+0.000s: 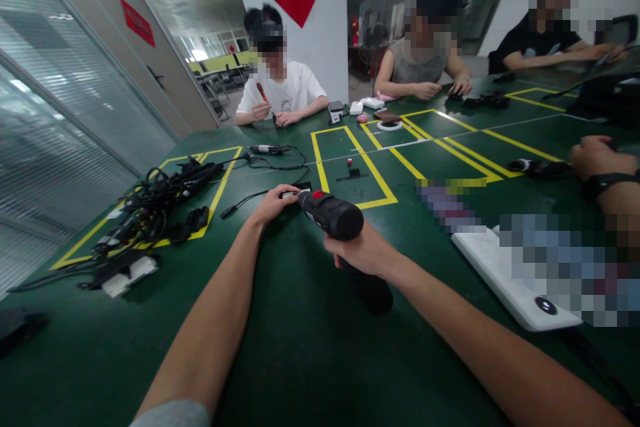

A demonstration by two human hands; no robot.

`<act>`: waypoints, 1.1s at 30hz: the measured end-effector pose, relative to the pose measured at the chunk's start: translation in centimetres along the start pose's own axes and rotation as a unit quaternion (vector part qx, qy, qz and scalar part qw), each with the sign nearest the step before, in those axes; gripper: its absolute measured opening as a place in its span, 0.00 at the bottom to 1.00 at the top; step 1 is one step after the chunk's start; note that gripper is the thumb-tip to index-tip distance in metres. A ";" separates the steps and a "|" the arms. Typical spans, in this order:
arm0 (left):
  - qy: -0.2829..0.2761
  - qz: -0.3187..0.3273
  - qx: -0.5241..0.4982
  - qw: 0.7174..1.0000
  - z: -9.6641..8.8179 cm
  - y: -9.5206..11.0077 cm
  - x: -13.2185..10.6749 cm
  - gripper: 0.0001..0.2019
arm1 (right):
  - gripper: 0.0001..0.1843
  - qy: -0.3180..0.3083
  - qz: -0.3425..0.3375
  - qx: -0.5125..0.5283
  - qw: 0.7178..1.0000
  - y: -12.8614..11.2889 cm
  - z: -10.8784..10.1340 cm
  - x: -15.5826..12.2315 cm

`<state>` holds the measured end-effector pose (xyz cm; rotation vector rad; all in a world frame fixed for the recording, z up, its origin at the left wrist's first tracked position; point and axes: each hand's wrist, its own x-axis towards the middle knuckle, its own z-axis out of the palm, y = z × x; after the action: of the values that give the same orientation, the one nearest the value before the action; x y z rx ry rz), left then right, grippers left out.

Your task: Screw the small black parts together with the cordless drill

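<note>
My right hand [357, 247] is wrapped round the handle of a black cordless drill [333, 215] with a red switch on top. The drill's nose points away to the left, towards the fingers of my left hand [277, 205]. Those fingers are closed on a small black box [303, 187] with a pale label, low over the green table. The drill's front end hides part of the box, and whether the bit touches it I cannot tell. A thin black cable with a plug [229, 211] runs along the table beside my left hand.
A heap of black cables and adapters [160, 203] lies at the left, within yellow tape. Ahead are a small black piece [354, 172] and a tiny red item [349, 162]. A white device [500, 273] stands at the right. Several people sit around the table [300, 360].
</note>
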<state>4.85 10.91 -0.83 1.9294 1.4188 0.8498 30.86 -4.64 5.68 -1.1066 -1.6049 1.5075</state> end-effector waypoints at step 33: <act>0.000 0.018 0.014 1.000 0.1 -0.8 0.3 0.20 | 0.17 0.001 -0.012 0.000 1.000 0.3 0.2 0.1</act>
<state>4.54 11.42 -1.42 1.9813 1.4060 0.8515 30.68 -4.60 5.36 -1.0847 -1.6116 1.4911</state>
